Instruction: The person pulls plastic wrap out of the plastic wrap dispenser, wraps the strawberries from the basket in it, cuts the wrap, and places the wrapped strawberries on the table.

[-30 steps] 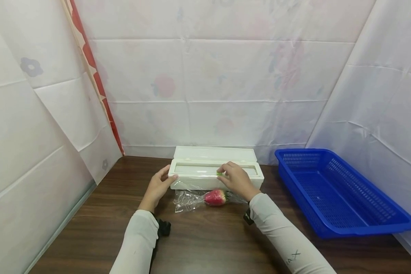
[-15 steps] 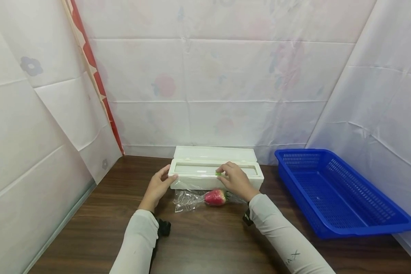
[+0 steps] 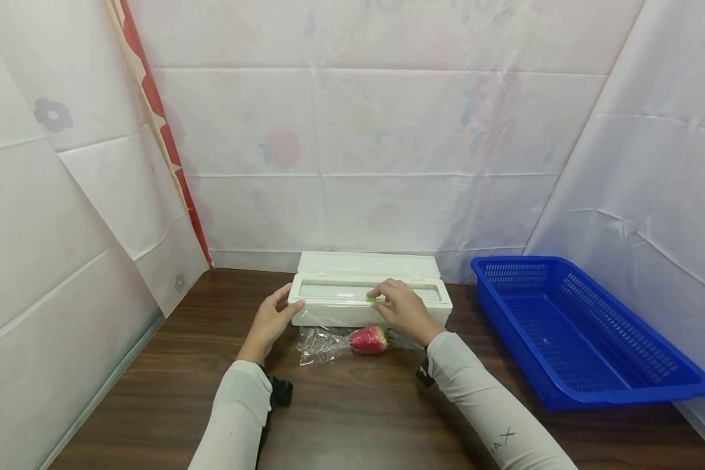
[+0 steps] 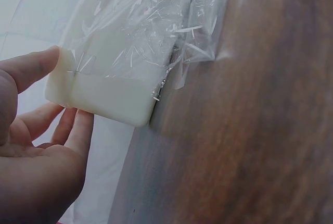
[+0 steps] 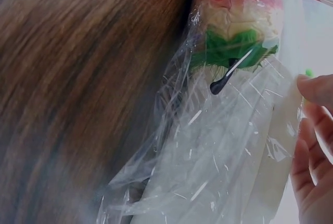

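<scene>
A long white cling film dispenser (image 3: 337, 316) stands toward the back of the table, its lid (image 3: 369, 264) tipped back. My left hand (image 3: 270, 324) grips its left end, with the thumb (image 4: 36, 67) on the top edge and the fingers against the end wall. My right hand (image 3: 408, 312) pinches a small green slide cutter (image 3: 370, 298) on the dispenser's front top edge. Clear film (image 4: 140, 36) hangs down the front. In front lies a red strawberry-like fruit (image 3: 369, 339) with green leaves and a dark stem, covered by the film.
A blue perforated plastic basket (image 3: 555, 397) stands on the right of the dark wood table (image 3: 352, 424). Behind and at both sides hang pale patterned sheets (image 3: 388, 130), close to the back of the dispenser.
The green slide cutter and my right hand's fingers have shifted slightly left along the dispenser's edge. My left hand, the fruit and the basket have stayed in place.
</scene>
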Motion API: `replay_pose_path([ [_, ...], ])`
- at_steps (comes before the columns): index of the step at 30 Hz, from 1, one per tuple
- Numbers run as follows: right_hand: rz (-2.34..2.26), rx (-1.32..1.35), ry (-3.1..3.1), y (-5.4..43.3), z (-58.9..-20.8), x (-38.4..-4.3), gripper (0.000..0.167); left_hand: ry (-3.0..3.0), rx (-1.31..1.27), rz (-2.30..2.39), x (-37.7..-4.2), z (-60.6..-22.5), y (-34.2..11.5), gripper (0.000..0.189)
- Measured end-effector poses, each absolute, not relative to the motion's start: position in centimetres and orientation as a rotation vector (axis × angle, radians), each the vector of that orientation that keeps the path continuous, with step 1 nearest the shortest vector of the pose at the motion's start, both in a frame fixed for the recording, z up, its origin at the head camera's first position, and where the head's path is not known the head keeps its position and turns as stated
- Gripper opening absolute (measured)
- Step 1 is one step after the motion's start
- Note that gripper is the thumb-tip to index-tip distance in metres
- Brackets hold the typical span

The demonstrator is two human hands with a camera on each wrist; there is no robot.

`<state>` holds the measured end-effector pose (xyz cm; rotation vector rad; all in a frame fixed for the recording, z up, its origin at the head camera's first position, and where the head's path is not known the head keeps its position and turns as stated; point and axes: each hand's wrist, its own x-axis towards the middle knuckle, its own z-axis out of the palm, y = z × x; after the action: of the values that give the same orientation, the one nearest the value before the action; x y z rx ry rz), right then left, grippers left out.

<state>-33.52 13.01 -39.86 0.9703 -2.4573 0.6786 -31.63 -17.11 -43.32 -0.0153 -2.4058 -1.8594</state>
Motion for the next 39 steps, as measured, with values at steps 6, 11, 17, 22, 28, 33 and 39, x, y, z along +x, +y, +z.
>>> replay_pose_path([
  [6, 0.656, 1.001, -2.447, 13.07, -39.77, -33.63, 0.019, -2.402, -0.031, -1.855, -31.62, -43.31, -17.12, 0.07],
  [11, 0.639, 1.025, -2.448, 13.1, -39.75, -33.58, 0.022, -2.409, -0.03, -1.854, -31.66, -43.42, -17.1, 0.071],
  [17, 0.628, 1.038, -2.453, 13.09, -39.78, -33.57, 0.024, -2.407, -0.02, -1.854, -31.67, -43.49, -17.09, 0.07],
  [22, 0.598, 1.053, -2.46, 13.07, -39.8, -33.6, 0.026, -2.4, -0.021, -1.858, -31.65, -43.52, -17.13, 0.07],
  [28, 0.575, 1.079, -2.459, 13.01, -39.73, -33.61, 0.031, -2.407, -0.01, -1.85, -31.69, -43.54, -17.12, 0.071],
  [33, 0.573, 1.127, -2.438, 12.98, -39.75, -33.75, 0.034, -2.411, -0.008, -1.844, -31.72, -43.56, -17.11, 0.071],
  [39, 0.538, 1.165, -2.423, 12.96, -39.86, -34.04, 0.036, -2.411, -0.025, -1.841, -31.71, -43.51, -17.16, 0.071],
])
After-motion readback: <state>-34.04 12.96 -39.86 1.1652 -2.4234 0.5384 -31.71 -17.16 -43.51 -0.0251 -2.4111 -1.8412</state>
